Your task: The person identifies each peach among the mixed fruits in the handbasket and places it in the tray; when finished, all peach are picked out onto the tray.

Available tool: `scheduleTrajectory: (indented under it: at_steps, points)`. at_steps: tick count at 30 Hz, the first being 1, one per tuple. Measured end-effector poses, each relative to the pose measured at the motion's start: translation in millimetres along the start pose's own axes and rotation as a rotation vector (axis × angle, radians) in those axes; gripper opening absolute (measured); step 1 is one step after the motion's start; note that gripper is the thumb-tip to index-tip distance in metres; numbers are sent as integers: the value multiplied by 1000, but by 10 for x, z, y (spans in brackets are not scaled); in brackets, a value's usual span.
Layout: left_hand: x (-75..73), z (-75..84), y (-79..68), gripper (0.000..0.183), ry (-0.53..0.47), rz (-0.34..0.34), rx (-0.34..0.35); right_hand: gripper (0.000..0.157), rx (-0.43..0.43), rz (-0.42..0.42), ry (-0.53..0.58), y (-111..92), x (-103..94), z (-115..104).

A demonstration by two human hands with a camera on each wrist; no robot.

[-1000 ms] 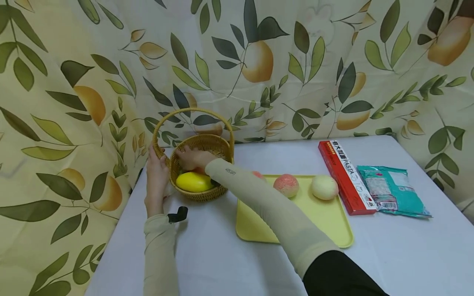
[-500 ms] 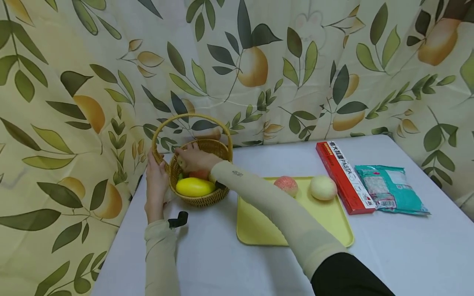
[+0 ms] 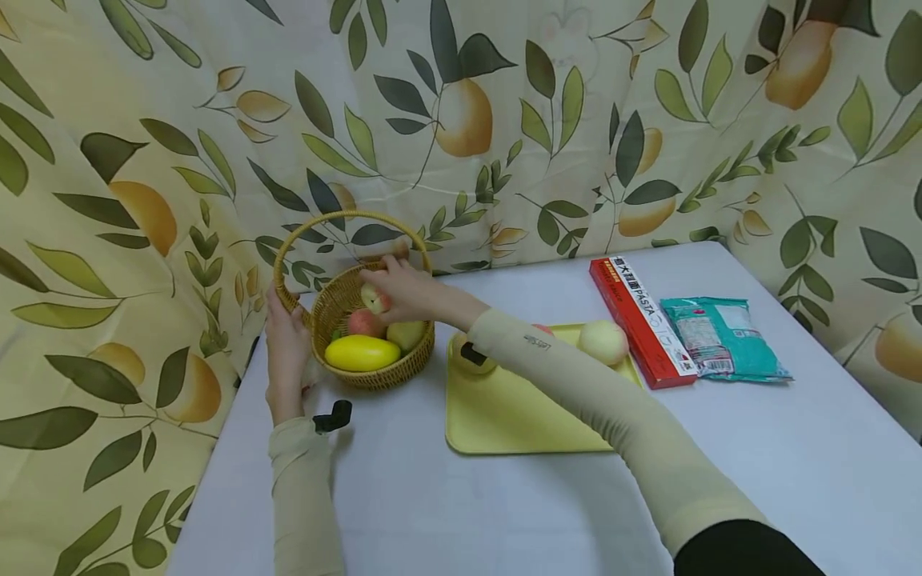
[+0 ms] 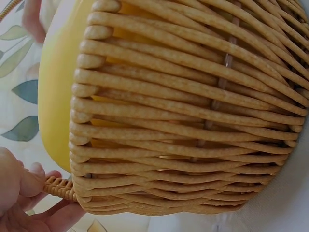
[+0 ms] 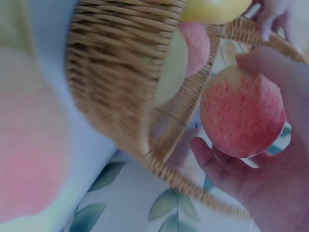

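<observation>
My left hand (image 3: 286,352) grips the foot of the handle of the wicker basket (image 3: 374,378); the left wrist view shows its thumb and fingers (image 4: 58,215) around the woven handle. Just above the basket, beneath the raised handle, my right hand (image 3: 410,288) holds a red and pale peach (image 5: 244,113) between thumb and curled fingers. Inside the basket lie a smooth yellow fruit (image 3: 362,353), a reddish round fruit (image 3: 365,323) and a pale green fruit (image 3: 406,336). Something small and green shows at the basket's left inside; its kind cannot be made out.
Right of the basket lies a yellow tray (image 3: 519,424) bearing a pale round fruit (image 3: 603,342) and others partly behind my right forearm. Farther right are a red pasta box (image 3: 641,320) and a teal bag (image 3: 723,340). A leaf-patterned cloth (image 3: 461,184) hangs behind the table.
My right hand has come up out of the basket and a little rightward, with the peach in its fingers. The left hand stays on the handle. The head view has shifted slightly.
</observation>
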State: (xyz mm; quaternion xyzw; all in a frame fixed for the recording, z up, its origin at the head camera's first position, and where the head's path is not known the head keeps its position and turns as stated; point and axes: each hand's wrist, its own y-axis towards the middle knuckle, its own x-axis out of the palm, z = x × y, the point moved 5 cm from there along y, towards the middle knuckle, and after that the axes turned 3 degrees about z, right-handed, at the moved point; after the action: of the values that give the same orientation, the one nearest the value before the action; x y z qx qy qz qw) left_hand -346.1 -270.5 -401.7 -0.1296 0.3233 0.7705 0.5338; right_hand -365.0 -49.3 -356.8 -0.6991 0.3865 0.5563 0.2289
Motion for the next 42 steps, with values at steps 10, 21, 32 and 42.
scheduleTrajectory:
  at_steps: [10,21,32,42]
  points:
    - [-163,-38,82,64,23,17,-42,61,-19,107,127,-657,-20,118]
    - [-158,-48,34,60,37,-23,-15,61,16,146,243,-1550,126,196]
    - [-41,-41,36,60,18,-36,-23,63,35,159,300,-1977,55,225]
    - [-11,6,7,59,20,-18,-22,63,38,179,212,-2107,63,243]
